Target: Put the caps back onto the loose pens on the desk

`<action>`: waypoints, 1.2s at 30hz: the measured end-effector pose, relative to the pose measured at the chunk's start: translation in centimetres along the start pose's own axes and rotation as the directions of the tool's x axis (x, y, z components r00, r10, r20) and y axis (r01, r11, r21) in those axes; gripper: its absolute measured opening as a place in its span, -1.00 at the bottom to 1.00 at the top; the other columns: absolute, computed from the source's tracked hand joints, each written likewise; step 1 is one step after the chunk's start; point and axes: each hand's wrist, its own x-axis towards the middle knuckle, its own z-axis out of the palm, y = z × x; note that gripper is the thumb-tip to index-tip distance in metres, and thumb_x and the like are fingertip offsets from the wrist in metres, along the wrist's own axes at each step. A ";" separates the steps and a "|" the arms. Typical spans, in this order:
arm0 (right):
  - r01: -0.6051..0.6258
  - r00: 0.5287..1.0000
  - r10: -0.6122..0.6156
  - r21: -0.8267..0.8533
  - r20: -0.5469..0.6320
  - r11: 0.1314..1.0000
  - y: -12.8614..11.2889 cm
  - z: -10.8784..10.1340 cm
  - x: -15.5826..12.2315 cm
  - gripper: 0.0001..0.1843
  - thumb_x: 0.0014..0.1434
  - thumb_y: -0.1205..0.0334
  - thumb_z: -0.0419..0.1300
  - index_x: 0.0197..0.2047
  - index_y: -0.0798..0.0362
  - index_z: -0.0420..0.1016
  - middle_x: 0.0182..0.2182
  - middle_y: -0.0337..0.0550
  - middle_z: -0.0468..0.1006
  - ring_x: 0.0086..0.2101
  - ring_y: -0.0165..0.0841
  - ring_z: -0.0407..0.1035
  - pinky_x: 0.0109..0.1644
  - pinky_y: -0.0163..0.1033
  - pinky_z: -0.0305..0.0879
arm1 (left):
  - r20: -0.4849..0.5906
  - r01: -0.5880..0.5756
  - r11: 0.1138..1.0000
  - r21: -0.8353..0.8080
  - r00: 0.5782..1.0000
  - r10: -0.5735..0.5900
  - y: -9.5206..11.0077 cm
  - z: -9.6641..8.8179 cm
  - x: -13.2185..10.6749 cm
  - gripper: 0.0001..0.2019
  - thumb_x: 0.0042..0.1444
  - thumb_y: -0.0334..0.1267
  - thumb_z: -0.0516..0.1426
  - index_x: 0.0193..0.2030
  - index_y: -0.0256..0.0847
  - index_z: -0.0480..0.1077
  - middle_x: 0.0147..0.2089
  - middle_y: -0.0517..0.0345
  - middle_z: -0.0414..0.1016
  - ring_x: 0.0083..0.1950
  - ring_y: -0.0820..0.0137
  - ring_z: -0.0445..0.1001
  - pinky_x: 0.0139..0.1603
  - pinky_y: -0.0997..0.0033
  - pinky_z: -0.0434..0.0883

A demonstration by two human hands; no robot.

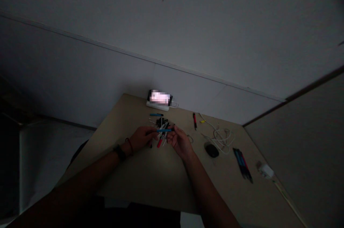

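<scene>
A blue pen (164, 130) lies level between my hands, over the table. My left hand (143, 137) pinches its left end, and my right hand (179, 141) has its fingers closed on the dark right end. Just beneath and behind the pen is a loose heap of pen parts (162, 122), black and white, partly hidden by my fingers. A red piece (159, 143) sticks out of the heap towards me. Another blue pen (156, 115) lies behind the heap.
A lit phone (160, 97) leans on a white block (158, 106) by the wall. To the right lie a red and black pen (195, 121), a coiled white cable (223, 138), a black mouse (211, 150), a row of several pens (242, 164) and a white plug (266, 170).
</scene>
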 end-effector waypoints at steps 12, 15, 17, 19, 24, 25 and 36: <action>0.025 1.000 -0.025 -0.006 -0.008 1.000 -0.1 0.0 0.0 -0.72 0.17 0.02 0.34 -0.25 0.09 0.55 -0.56 -0.23 0.57 -0.58 -0.45 0.43 -0.50 -0.40 0.38 | -0.017 0.022 0.997 -0.078 1.000 -0.023 0.1 0.2 -0.1 -0.63 0.15 -0.07 0.19 -0.01 -0.28 0.44 -0.31 0.10 0.60 -0.61 0.54 0.40 -0.53 0.51 0.37; 0.021 1.000 -0.021 -0.018 -0.007 1.000 0.1 -0.1 0.0 -0.72 0.17 0.02 0.34 -0.24 0.08 0.55 -0.55 -0.23 0.57 -0.59 -0.45 0.43 -0.50 -0.39 0.38 | -0.006 0.021 0.996 -0.088 1.000 -0.022 0.2 0.2 -0.2 -0.61 0.14 -0.03 0.21 0.00 -0.27 0.43 -0.33 0.12 0.58 -0.61 0.54 0.38 -0.56 0.52 0.34; 0.022 1.000 -0.023 -0.026 -0.009 0.999 0.2 -0.2 0.1 -0.72 0.17 0.02 0.34 -0.23 0.08 0.54 -0.55 -0.22 0.58 -0.58 -0.44 0.44 -0.50 -0.39 0.39 | -0.009 0.014 0.996 -0.083 1.000 -0.015 0.2 0.2 -0.2 -0.62 0.14 -0.02 0.21 -0.03 -0.27 0.44 -0.35 0.15 0.57 -0.61 0.55 0.37 -0.56 0.53 0.33; 0.020 1.000 -0.020 -0.029 -0.008 0.999 0.2 -0.2 0.1 -0.71 0.17 0.02 0.34 -0.22 0.09 0.54 -0.54 -0.20 0.59 -0.57 -0.42 0.46 -0.50 -0.38 0.39 | -0.007 0.003 0.998 -0.069 1.000 -0.004 0.2 0.2 -0.2 -0.63 0.15 -0.02 0.20 -0.04 -0.26 0.45 -0.36 0.16 0.56 -0.60 0.55 0.38 -0.54 0.53 0.33; -0.022 1.000 0.022 0.007 0.017 1.000 0.0 -0.1 0.1 -0.62 0.23 -0.09 0.24 -0.20 0.10 0.56 -0.51 -0.16 0.62 -0.55 -0.40 0.48 -0.46 -0.34 0.42 | 0.009 0.016 0.999 -0.035 1.000 -0.016 0.1 0.1 -0.1 -0.69 0.18 -0.06 0.17 -0.09 -0.27 0.48 -0.35 0.15 0.56 -0.57 0.52 0.40 -0.52 0.51 0.35; -0.028 0.999 0.028 0.013 0.023 1.000 -0.1 -0.1 0.1 -0.61 0.23 -0.09 0.24 -0.20 0.10 0.57 -0.50 -0.15 0.63 -0.54 -0.39 0.49 -0.46 -0.34 0.42 | 0.011 0.018 0.999 -0.035 1.000 -0.018 0.1 0.1 -0.1 -0.70 0.19 -0.06 0.17 -0.10 -0.26 0.48 -0.35 0.15 0.56 -0.57 0.52 0.40 -0.51 0.51 0.35; -0.025 0.999 0.026 -0.018 0.037 1.000 0.0 -0.1 0.0 -0.63 0.18 -0.06 0.28 -0.17 0.10 0.57 -0.43 -0.09 0.68 -0.52 -0.35 0.52 -0.47 -0.32 0.42 | 0.020 0.010 1.000 -0.015 1.000 -0.010 0.6 0.1 -0.2 -0.72 0.21 -0.07 0.14 -0.18 -0.26 0.48 -0.39 0.18 0.54 -0.59 0.55 0.37 -0.52 0.54 0.32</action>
